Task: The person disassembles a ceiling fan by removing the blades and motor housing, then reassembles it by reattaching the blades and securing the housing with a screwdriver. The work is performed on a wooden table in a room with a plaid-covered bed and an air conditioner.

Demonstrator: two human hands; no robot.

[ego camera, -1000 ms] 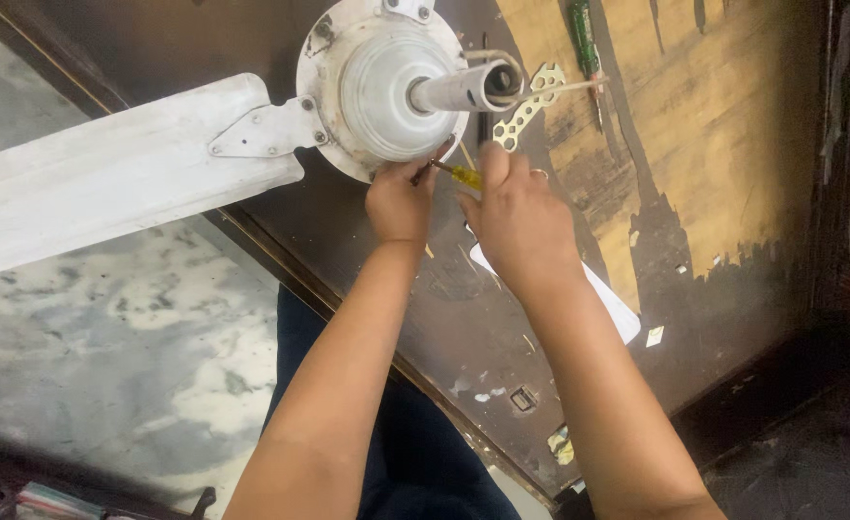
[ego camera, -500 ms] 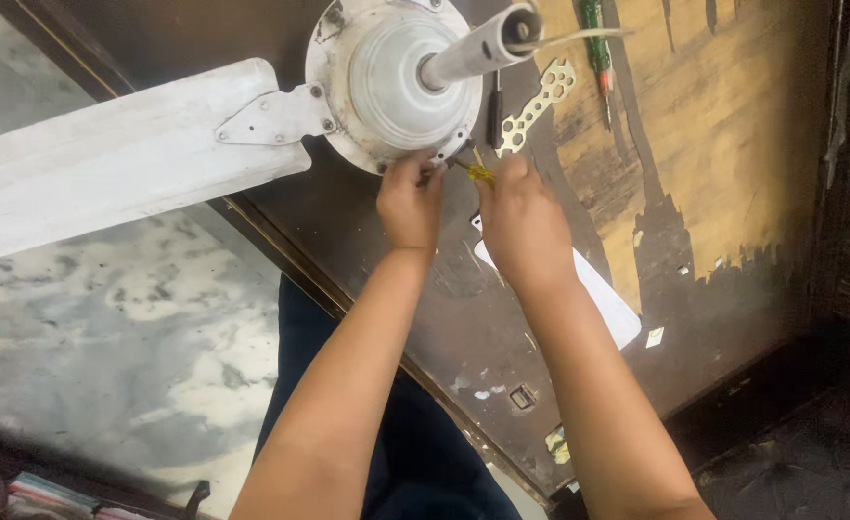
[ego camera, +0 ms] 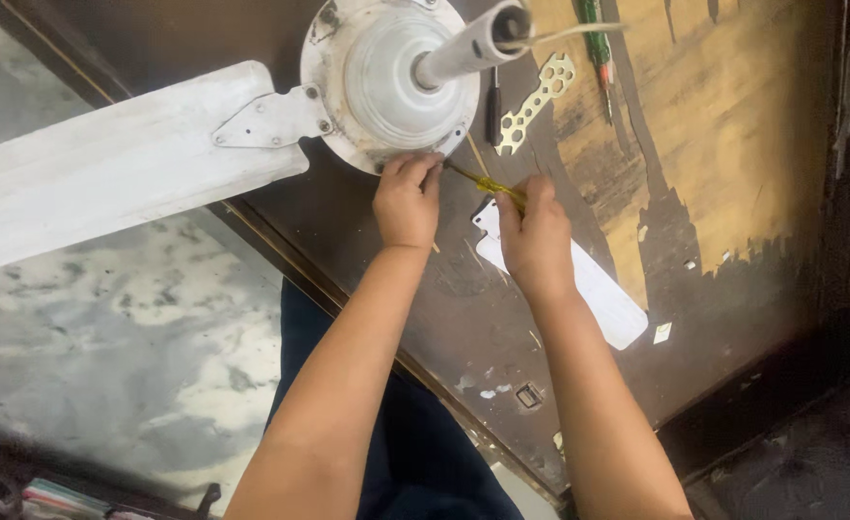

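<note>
Inspecting: fan motor [ego camera: 391, 77] lying on a dark worn table [ego camera: 444, 318], one white blade [ego camera: 107, 169] running off to the left.
Screwdriver [ego camera: 483, 181]: yellow handle in the right hand [ego camera: 533, 231], shaft slanting up and left toward the motor's lower rim.
Axis: tip end lies nearer the left hand [ego camera: 408, 197]; tip itself hidden behind its fingers.
Left hand: fingers curled on the rim, touching the motor, gripping nothing loose that can be seen.
Right hand: closed around the handle, just right of the left hand.
Forearms: both extended up the frame, near parallel.
Nearby: flat multi-hole wrench [ego camera: 533, 101] and green-handled tool [ego camera: 595, 43], apart from both hands.
</note>
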